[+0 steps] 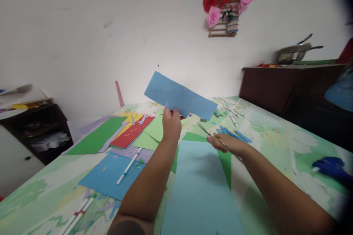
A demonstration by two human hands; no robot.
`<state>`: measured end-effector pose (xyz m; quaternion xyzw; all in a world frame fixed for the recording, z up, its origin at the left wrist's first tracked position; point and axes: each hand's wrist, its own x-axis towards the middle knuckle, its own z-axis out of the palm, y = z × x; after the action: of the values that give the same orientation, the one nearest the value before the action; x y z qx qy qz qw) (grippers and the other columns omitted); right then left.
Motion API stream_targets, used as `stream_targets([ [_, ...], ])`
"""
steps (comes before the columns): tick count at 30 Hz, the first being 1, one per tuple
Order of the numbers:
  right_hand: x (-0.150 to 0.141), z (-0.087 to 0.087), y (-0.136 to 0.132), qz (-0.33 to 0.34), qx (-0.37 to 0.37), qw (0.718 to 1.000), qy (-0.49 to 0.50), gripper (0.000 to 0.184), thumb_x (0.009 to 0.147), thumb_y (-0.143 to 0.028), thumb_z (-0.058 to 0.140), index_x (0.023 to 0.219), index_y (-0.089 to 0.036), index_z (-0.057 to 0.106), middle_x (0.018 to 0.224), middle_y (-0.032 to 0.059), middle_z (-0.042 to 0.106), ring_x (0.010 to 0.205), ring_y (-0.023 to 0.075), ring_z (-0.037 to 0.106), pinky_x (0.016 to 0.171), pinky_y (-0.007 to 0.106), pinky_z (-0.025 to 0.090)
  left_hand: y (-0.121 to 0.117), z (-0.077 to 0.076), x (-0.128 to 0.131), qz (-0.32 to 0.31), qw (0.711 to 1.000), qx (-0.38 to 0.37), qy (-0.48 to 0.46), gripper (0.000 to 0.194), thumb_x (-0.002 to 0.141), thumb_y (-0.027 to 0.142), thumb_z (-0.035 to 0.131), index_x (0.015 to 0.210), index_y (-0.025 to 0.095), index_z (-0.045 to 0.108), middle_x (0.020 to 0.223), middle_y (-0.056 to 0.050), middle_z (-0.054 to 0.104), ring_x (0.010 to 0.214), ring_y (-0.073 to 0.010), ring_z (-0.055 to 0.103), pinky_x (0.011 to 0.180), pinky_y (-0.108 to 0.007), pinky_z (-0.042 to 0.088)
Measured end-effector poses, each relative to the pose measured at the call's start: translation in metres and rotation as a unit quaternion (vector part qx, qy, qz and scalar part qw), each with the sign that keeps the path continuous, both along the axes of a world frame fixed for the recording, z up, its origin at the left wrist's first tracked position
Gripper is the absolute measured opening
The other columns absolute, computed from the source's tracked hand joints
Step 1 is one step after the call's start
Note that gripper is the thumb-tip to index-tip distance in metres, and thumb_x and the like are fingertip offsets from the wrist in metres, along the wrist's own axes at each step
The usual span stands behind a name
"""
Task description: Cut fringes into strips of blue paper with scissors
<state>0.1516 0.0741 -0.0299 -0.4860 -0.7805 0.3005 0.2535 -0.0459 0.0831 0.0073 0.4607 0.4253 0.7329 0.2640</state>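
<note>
My left hand [171, 123] pinches the lower edge of a blue paper strip [179, 95], lifted and tilted above the table. In my right hand [227, 144] is a pair of scissors [204, 129], its blades pointing up and left, below the strip's right end and apart from it. How far the blades are parted is hard to see. Beneath both hands lies a light blue paper sheet [204, 187], over a green sheet [226, 165].
Coloured sheets, including a green one [99, 137] and a red one [132, 132], overlap at left. A marker [129, 167] rests on a blue sheet [99, 178]. Blue strips [235, 133] lie beyond my right hand. A dark blue tool [329, 165] is at far right.
</note>
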Motion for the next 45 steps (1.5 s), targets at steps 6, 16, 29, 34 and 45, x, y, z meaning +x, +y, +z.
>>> stream_targets([
  [6,-0.006,0.016,-0.018,0.183,-0.096,0.977,0.044,0.062,0.070,-0.074,0.033,0.061,-0.017,0.054,0.055,0.0003,0.054,0.047,0.0108,0.048,0.050,0.026,0.041,-0.001,0.008,-0.015,0.051,0.997,0.003,0.056,0.011,0.075,0.024,0.047,0.083,0.017,0.049,0.074,0.000,0.056,0.067,-0.0119,0.056,0.057,-0.023,0.046],
  [16,-0.033,0.004,-0.024,0.106,-0.143,0.966,0.187,0.066,0.069,-0.077,0.029,0.069,-0.016,0.051,0.059,0.0022,0.055,0.049,0.0127,0.054,0.049,0.028,0.045,-0.034,0.016,0.000,0.043,0.974,-0.005,0.222,0.013,0.078,0.028,0.047,0.079,0.018,0.055,0.065,0.001,0.057,0.056,-0.0123,0.054,0.059,-0.026,0.043],
  [29,-0.043,-0.007,-0.023,0.033,-0.073,0.984,0.158,0.065,0.070,-0.078,0.027,0.068,-0.018,0.051,0.063,0.0051,0.059,0.052,0.0143,0.056,0.053,0.029,0.046,-0.038,0.021,0.002,-0.043,0.949,-0.066,0.307,0.010,0.076,0.023,0.047,0.067,0.019,0.051,0.054,0.003,0.053,0.048,-0.0115,0.051,0.051,-0.024,0.039],
  [34,-0.049,-0.006,-0.030,-0.006,0.019,0.995,0.098,0.063,0.072,-0.076,0.024,0.064,-0.019,0.050,0.060,0.0053,0.058,0.053,0.0163,0.054,0.051,0.029,0.040,-0.036,0.025,-0.001,-0.090,0.952,-0.088,0.279,0.008,0.076,0.020,0.046,0.071,0.017,0.051,0.051,0.004,0.051,0.044,-0.0094,0.050,0.047,-0.021,0.041],
  [45,-0.061,0.002,-0.043,-0.042,0.146,0.988,-0.013,0.056,0.080,-0.065,0.017,0.062,-0.020,0.046,0.064,0.0092,0.057,0.060,0.0211,0.052,0.052,0.030,0.032,-0.036,0.029,-0.004,-0.119,0.953,-0.094,0.262,0.009,0.074,0.016,0.047,0.066,0.017,0.051,0.047,0.005,0.050,0.042,-0.0085,0.049,0.045,-0.020,0.040],
])
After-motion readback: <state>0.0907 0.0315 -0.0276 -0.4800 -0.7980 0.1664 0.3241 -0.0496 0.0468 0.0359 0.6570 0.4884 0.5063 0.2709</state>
